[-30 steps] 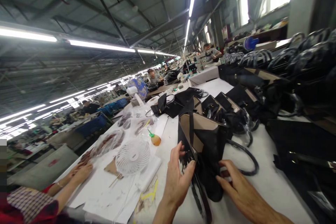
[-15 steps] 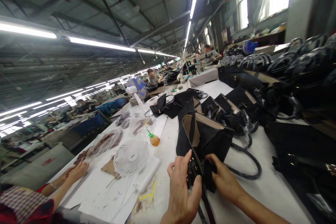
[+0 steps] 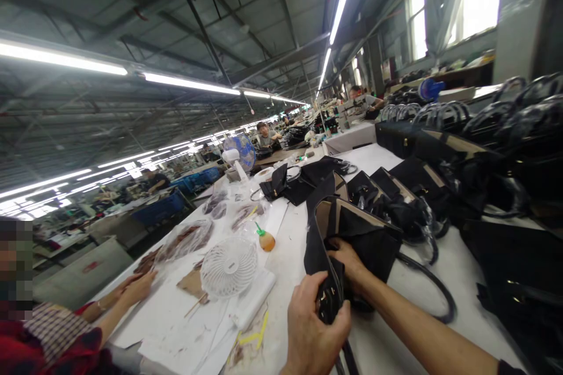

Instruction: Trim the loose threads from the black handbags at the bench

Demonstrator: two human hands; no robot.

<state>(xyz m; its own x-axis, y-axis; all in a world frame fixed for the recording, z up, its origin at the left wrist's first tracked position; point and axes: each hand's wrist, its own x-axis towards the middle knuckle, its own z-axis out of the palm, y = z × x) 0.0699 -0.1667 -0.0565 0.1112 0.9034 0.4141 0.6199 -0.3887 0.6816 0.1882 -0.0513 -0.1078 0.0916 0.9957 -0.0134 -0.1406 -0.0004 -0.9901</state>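
A black handbag with a beige lining stands open on the white table before me. My left hand grips its near side, fingers and thumb closed around the edge by the gold-coloured metal fittings. My right hand reaches into the bag's opening, against the inner side. Its fingertips are partly hidden, so whether they hold anything cannot be made out. One dark handle loops out on the table to the right; another strap hangs below my left hand.
Several black bags lie behind and to the right. Left are a white fan, a small bottle with a green nozzle, and plastic-wrapped brown pieces. A co-worker's hands work at the table's left edge.
My right hand has moved from the bag's near edge up and deeper into its opening. My left hand keeps its hold on the near side. The view has shifted slightly left.
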